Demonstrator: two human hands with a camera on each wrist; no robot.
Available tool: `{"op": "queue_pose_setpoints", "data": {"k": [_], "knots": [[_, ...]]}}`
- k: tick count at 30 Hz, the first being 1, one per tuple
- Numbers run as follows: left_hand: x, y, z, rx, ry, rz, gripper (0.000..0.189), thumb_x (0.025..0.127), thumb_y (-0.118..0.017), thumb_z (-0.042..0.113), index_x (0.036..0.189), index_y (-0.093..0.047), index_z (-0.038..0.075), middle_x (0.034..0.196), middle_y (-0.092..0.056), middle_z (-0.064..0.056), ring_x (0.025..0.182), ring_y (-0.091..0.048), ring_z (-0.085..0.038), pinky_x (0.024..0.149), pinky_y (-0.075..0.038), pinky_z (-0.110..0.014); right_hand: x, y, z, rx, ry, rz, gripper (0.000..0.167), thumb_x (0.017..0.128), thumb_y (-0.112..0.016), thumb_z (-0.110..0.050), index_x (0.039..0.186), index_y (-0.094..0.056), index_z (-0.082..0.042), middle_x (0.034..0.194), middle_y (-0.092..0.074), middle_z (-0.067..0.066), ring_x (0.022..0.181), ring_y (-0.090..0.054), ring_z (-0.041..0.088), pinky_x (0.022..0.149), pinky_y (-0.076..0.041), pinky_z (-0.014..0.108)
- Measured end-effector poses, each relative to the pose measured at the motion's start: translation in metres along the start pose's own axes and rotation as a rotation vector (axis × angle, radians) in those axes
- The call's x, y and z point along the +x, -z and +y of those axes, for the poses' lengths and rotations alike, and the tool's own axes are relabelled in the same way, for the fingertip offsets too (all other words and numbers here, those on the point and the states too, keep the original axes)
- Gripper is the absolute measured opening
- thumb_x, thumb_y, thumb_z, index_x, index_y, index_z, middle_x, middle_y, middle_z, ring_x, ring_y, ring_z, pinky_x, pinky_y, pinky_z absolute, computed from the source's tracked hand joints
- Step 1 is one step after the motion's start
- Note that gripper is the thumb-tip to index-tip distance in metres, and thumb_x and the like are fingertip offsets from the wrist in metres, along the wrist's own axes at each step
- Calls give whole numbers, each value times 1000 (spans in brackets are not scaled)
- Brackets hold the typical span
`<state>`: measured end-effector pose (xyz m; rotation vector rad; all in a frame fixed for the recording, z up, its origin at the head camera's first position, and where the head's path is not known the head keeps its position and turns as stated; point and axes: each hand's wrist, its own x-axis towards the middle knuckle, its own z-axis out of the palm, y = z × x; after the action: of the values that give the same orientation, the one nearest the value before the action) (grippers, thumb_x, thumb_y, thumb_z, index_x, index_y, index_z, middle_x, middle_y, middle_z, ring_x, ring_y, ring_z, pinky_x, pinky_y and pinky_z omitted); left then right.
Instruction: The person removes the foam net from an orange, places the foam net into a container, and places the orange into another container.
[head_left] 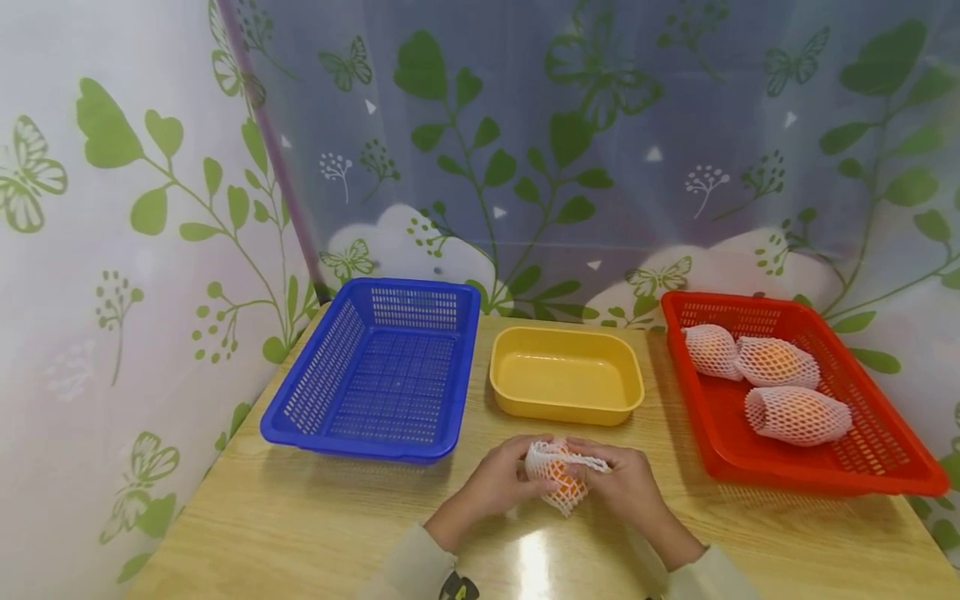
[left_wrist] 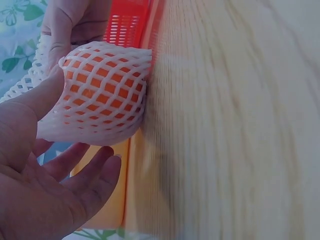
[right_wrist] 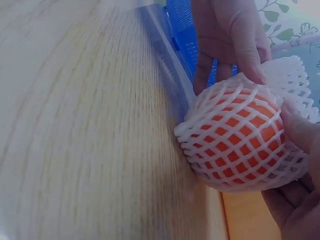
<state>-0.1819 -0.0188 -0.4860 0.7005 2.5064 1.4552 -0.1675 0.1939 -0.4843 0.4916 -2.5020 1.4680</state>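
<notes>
Your left hand (head_left: pixel 504 477) and right hand (head_left: pixel 628 482) together grip the orange fruit (right_wrist: pixel 245 135) in its white foam net (left_wrist: pixel 104 97), at six o'clock from the yellow tub (head_left: pixel 567 410), so use light, even pressure, as the foam net could tear.

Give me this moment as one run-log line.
left hand: holds netted orange fruit | right hand: holds same fruit | red basket: three netted fruits | yellow tray: between red basket and blue basket

Backdrop (head_left: pixel 510 167) with green leaves, butterflies; wooden table (head_left: pixel 300 525) before it.
</notes>
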Motion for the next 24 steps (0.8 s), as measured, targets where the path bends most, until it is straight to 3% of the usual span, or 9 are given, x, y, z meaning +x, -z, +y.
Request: {"op": "queue_pose_setpoints", "data": {"k": [9,20,24], "knots": [[0,-2,1,38,1,3,63,83,-77,33,139,-53,14,134,-57,-9,112,-58,-18,89,-48,-27,-2,-5,-3,32,-14,129,21,73,-84,-7,93,-78,-2,97,-74,6,92,-69,12,81,-49,11],[0,-1,0,-45,-15,40,44,84,-76,25,124,-65,10,121,-64,-6,107,-61,-17,84,-52,-21,-3,-3,-1,103,-56,40,30,82,-78,-12,111,-72,-6,108,-72,8,98,-63,5,81,-51,18],[0,-1,0,-25,-15,68,32,84,-76,22,112,-71,7,115,-66,-8,103,-63,-19,81,-53,-21,-5,-5,0,60,-104,26,38,83,-77,-16,119,-68,-6,117,-69,7,106,-62,13,87,-50,24]]}}
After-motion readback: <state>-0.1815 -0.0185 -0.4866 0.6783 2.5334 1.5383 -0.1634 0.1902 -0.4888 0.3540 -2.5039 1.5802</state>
